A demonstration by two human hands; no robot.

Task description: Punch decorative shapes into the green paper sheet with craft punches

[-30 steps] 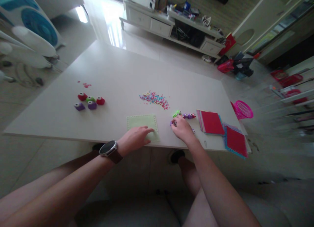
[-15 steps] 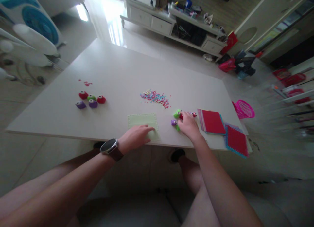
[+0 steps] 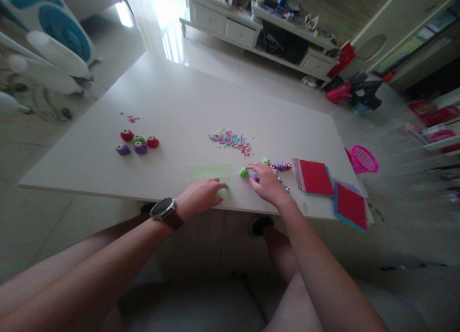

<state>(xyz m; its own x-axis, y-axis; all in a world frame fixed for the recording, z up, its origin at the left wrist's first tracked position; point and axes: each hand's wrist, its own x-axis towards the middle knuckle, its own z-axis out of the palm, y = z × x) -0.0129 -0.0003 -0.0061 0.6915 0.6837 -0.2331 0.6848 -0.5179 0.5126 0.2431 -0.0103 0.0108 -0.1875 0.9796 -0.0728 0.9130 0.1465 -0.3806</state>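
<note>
My left hand [image 3: 204, 196] lies with its fingers apart on a pale green sheet [image 3: 210, 172] with a dotted border, at the near edge of the white table. My right hand [image 3: 266, 182] is over a group of small coloured pieces with eyes; its fingertips are beside a green piece [image 3: 244, 172]. Whether those fingers grip that piece cannot be made out. Purple and red pieces [image 3: 283, 166] show behind the hand, and part of the group is hidden under it. A heap of tiny multicoloured bits [image 3: 232, 140] lies beyond the sheet.
Red, green and purple eyed pieces [image 3: 140, 148] stand at the left of the table [image 3: 172, 97], with some pink bits [image 3: 132, 119] behind them. Two stacks of coloured sheets [image 3: 316, 177] [image 3: 351, 205] lie at the right. A pink basket [image 3: 363, 159] is past the right edge.
My right hand has moved a little to the left, and a green piece now sits apart from the group, nearer the sheet. My left hand stays on the sheet. The view has shifted slightly.
</note>
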